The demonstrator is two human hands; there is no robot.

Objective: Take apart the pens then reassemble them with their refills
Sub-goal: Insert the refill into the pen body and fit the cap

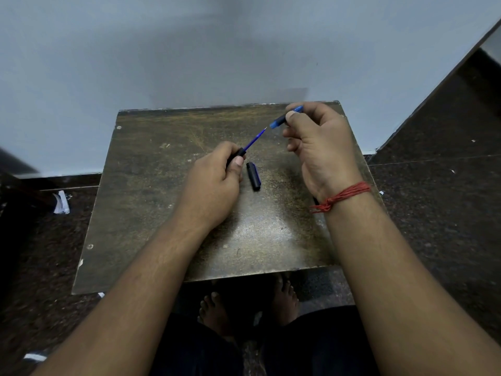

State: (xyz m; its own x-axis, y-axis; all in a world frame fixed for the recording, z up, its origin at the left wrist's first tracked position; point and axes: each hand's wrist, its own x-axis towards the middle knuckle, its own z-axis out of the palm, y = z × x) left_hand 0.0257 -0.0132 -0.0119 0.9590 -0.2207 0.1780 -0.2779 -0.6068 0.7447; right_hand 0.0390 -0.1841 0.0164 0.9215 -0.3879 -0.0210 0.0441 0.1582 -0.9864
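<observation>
Our left hand (214, 180) grips the black pen barrel (236, 156), its blue refill (254, 139) pointing up toward our right hand (320, 147), which pinches the blue front section (282, 120); the two parts stay just apart. Between our hands, nearer the left thumb, the pen cap (253, 176) lies on the worn table (151, 202).

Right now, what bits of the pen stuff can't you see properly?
All from the head view:
- The black pen body: mostly wrapped in the left hand, so its back end is hidden.
- The blue front piece: its middle is covered by the right hand.
- The refill: its tip is too small to make out.
- The cap on the table: any markings are too small and dark.
</observation>
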